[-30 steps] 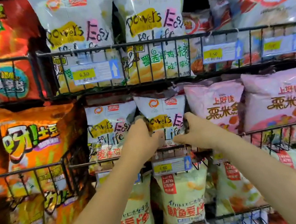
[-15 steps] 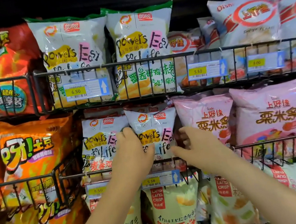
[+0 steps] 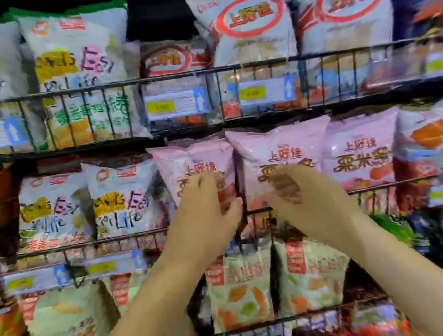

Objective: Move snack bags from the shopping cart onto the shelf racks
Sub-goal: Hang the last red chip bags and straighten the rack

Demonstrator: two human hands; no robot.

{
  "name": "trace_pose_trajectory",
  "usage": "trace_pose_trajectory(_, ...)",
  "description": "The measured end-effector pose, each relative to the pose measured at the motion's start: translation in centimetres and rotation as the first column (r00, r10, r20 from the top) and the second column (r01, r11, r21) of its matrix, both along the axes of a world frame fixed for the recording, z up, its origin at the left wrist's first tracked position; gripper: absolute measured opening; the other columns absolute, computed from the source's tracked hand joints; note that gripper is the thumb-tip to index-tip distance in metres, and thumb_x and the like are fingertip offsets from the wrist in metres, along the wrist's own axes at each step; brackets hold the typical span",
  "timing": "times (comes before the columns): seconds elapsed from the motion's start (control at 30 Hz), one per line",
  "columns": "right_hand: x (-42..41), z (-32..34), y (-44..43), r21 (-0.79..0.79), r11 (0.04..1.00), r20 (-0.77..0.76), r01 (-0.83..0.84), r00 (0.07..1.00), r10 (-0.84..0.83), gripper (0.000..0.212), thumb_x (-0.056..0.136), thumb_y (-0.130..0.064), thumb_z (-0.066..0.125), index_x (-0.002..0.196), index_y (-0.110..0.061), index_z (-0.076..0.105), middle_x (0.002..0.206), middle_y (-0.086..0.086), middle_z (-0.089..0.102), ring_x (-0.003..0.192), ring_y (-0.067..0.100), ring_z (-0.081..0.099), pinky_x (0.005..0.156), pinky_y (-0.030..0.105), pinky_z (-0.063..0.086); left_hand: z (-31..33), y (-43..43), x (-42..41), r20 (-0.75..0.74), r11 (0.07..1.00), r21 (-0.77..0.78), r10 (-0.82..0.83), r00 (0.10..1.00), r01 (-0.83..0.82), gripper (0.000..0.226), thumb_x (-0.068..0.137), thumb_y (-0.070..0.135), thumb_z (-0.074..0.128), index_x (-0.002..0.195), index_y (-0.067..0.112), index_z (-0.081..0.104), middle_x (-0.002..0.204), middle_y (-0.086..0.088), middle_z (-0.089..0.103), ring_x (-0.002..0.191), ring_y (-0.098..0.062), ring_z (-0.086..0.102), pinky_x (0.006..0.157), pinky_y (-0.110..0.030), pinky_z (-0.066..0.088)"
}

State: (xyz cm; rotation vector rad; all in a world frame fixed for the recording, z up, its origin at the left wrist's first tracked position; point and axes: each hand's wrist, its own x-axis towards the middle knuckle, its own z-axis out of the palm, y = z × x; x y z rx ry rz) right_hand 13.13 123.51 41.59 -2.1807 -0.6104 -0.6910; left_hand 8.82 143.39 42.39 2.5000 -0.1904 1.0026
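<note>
**Shelf racks** [image 3: 256,63]: black wire tiers, stocked full. They are ranged above, behind and below the fingers.

**Pink snack bags** [image 3: 362,145]: three, upright and side by side on the middle tier. The left bag [image 3: 181,159] lies under the left fingers and the middle bag [image 3: 283,143] under the right fingers. The third stands just right of them, untouched.

**White bags** [image 3: 123,195]: two, just left of the left fingers on the same tier.

**Green-and-white bags** [image 3: 239,290]: on the tier beneath the wrists.

**Left hand** [image 3: 201,214]: fingers [image 3: 202,182] are laid on the left pink bag's front, with the thumb spread toward the gap between the bags. Whether the bag is gripped or only pressed cannot be told.

**Right hand** [image 3: 316,205]: fingers [image 3: 283,184] are bent against the middle pink bag. Whether it is held is likewise not determinable.

**Price tags** [image 3: 175,104]: clipped to the rail above the fingers.

**Progress:** both touched bags are seated behind the rail, and nothing is carried free. This is judged to be a final settling or straightening of bags on the tier. The stock left to shelve cannot be counted, as the shopping cart is out of view.

**Obscured:** the whole frame is smeared by motion. Tag figures are unreadable, the bags' lower parts are covered by the rail and hands, and the goods at the far right are indistinct.
</note>
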Motion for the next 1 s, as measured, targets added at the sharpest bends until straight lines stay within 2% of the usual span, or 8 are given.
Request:
trace_pose_trajectory(0.1,0.4,-0.4,-4.1,0.021,0.998,-0.004,0.060,0.998,-0.060,0.037,0.094,-0.029,0.070,0.130,-0.024,0.060,0.110,-0.014,0.062,0.098,0.005,0.063,0.088,0.013,0.048,-0.6,-3.9,0.9,-0.074,0.997,0.013,-0.068,0.995,0.070,0.045,0.097,0.041,0.061,0.135,0.020,0.048,0.131,0.001,0.045,0.123,-0.022,0.050,0.099,-0.038,0.046)
trace_pose_trajectory(0.2,1.4,-0.9,-6.5,-0.021,0.989,0.047,0.146,0.988,-0.145,0.052,0.094,-0.032,0.069,0.142,-0.026,0.051,0.130,-0.005,0.057,0.118,0.012,0.057,0.094,0.019,0.041,-0.7,-6.4,1.8,-0.109,0.996,-0.016,-0.093,0.990,0.092,0.060,0.099,0.041,0.060,0.150,0.024,0.033,0.145,0.001,0.035,0.131,-0.019,0.046,0.092,-0.024,0.036)
trace_pose_trajectory(0.33,2.2,-1.3,-6.3,0.000,0.999,-0.054,0.044,0.998,-0.044,0.067,0.094,-0.044,0.060,0.155,-0.038,0.034,0.150,-0.013,0.048,0.137,0.009,0.048,0.111,0.035,0.046,-1.0,-7.7,3.0,-0.153,0.996,-0.023,-0.094,0.984,0.091,0.077,0.101,0.045,0.055,0.161,0.023,0.012,0.161,-0.001,0.021,0.143,-0.022,0.038,0.103,-0.035,0.043)
trace_pose_trajectory(0.43,2.8,-1.3,-5.5,-0.063,0.996,-0.049,0.056,0.997,-0.059,0.071,0.100,-0.030,0.062,0.160,-0.029,0.025,0.153,-0.011,0.043,0.142,0.008,0.040,0.107,0.014,0.034,-1.2,-7.4,3.8,-0.145,0.998,0.005,-0.067,0.987,0.069,0.080,0.102,0.047,0.052,0.163,0.023,0.006,0.163,0.000,0.018,0.145,-0.023,0.035,0.105,-0.036,0.047)
trace_pose_trajectory(0.57,3.8,-1.6,-5.3,-0.117,0.990,-0.013,0.072,0.997,-0.074,0.076,0.100,-0.034,0.062,0.162,-0.029,0.018,0.156,-0.012,0.040,0.145,0.007,0.035,0.107,0.013,0.030,-1.6,-6.9,4.1,-0.160,0.997,0.027,-0.062,0.985,0.067,0.085,0.101,0.049,0.050,0.163,0.025,-0.003,0.165,0.003,0.011,0.147,-0.023,0.032,0.106,-0.041,0.049)
trace_pose_trajectory(0.8,3.5,-1.6,-8.0,-0.030,0.998,-0.002,-0.050,0.999,0.050,0.067,0.095,-0.043,0.064,0.154,-0.044,0.032,0.150,-0.023,0.045,0.139,0.002,0.044,0.112,0.037,0.045,-0.9,-8.6,1.7,-0.027,1.000,-0.025,-0.016,1.000,0.015,0.060,0.100,0.046,0.053,0.151,0.022,0.031,0.145,0.004,0.027,0.133,-0.018,0.045,0.099,-0.032,0.049)
trace_pose_trajectory(0.9,3.6,-1.1,-10.7,-0.024,0.999,0.043,-0.047,0.998,0.048,0.063,0.095,-0.041,0.064,0.152,-0.036,0.037,0.144,-0.017,0.049,0.132,0.002,0.048,0.110,0.034,0.046,0.5,-11.4,1.4,-0.032,0.999,0.016,0.030,0.999,-0.029,0.055,0.100,0.047,0.052,0.149,0.029,0.034,0.142,0.006,0.027,0.130,-0.019,0.047,0.096,-0.035,0.049)
trace_pose_trajectory(1.0,4.1,0.0,-15.4,-0.045,0.999,0.110,-0.003,0.994,0.008,0.062,0.096,-0.038,0.065,0.152,-0.032,0.041,0.141,-0.012,0.050,0.128,0.004,0.050,0.105,0.020,0.041,1.8,-15.4,2.3,-0.051,0.996,0.071,0.063,0.997,-0.059,0.051,0.098,0.046,0.055,0.144,0.028,0.039,0.140,0.005,0.030,0.131,-0.021,0.045,0.098,-0.039,0.049)
